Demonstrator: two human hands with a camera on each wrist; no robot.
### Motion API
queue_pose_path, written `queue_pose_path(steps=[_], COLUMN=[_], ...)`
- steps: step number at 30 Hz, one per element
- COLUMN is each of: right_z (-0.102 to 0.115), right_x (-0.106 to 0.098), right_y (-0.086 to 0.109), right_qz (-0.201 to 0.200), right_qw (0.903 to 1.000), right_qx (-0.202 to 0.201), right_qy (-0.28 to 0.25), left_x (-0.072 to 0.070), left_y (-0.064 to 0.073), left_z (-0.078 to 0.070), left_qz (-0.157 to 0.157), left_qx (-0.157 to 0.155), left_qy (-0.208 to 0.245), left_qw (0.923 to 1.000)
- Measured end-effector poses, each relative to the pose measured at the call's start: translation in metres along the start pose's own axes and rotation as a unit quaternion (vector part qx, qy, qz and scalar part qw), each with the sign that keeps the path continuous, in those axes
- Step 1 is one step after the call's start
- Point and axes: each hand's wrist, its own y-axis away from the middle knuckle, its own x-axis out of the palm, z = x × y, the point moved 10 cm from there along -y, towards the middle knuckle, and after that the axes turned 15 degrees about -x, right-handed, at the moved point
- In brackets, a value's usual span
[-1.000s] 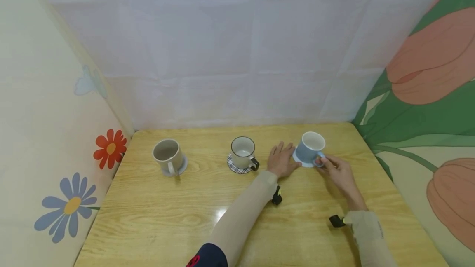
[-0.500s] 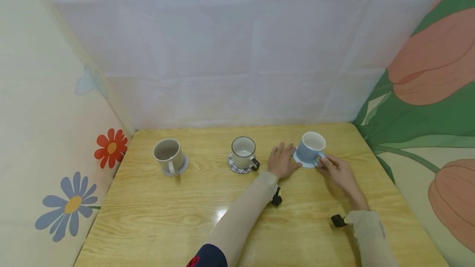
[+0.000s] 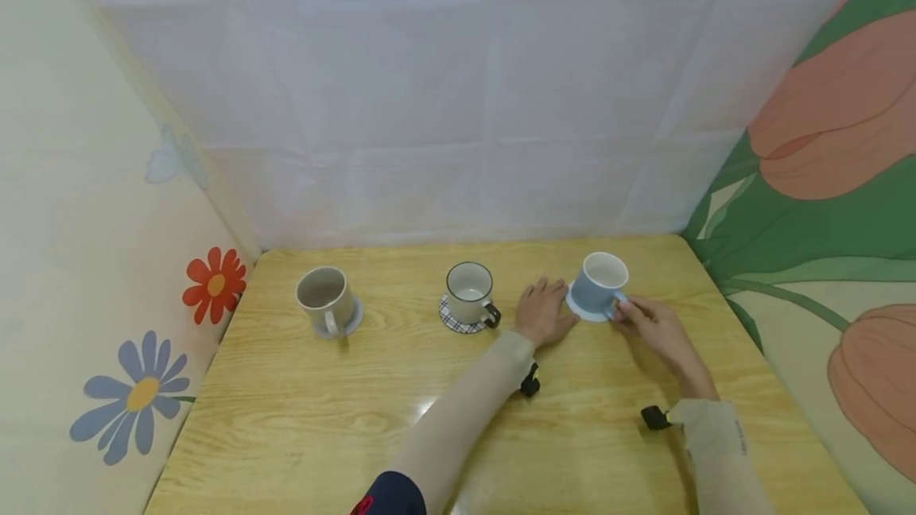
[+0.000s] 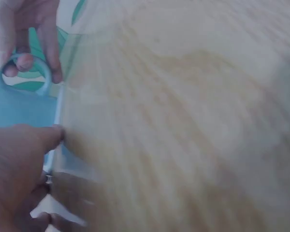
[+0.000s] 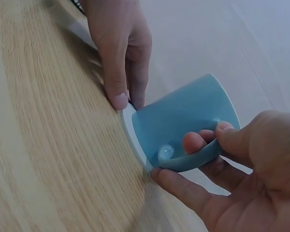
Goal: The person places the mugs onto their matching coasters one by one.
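Observation:
A light blue mug (image 3: 594, 295) with a white inside stands upright on a pale round coaster (image 5: 131, 126) at the table's right. My right hand (image 3: 658, 334) grips its handle (image 5: 191, 161), with a finger through the loop and the thumb on top. To the mug's left, my left hand (image 3: 541, 314) lies low with its fingers extended, thumb and fingertips touching the coaster's edge. From the left wrist view, the left thumb (image 4: 50, 137) reaches the coaster's rim beside the blue mug wall.
A cream mug with a dark rim (image 3: 468, 296) stands on a checked coaster (image 3: 452, 323) left of the left hand. Farther left, a grey-beige mug (image 3: 324, 300) sits on a grey coaster (image 3: 357, 315). A white cloth (image 3: 401, 102) hangs behind the wooden table (image 3: 286, 420).

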Motion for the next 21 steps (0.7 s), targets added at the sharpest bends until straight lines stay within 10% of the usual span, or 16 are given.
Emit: queue_pose_path(steps=[6, 13, 21], right_z=[0.002, 0.007, 0.003], right_x=[0.002, -0.003, -0.003], right_y=[-0.003, -0.004, 0.004], right_qz=[0.001, -0.016, 0.006], right_qw=[1.0000, 0.9877, 0.9886], right_qx=[-0.005, -0.018, 0.003], right_qy=[0.006, 0.154, 0.150], left_x=[-0.012, -0.022, -0.040], left_y=[0.005, 0.015, 0.038], left_z=[0.002, 0.003, -0.009], left_qz=[0.015, 0.014, -0.019], left_qx=[-0.002, 0.025, 0.076], left_qy=[0.012, 0.031, 0.004], left_qw=[0.9998, 0.9991, 0.9969])
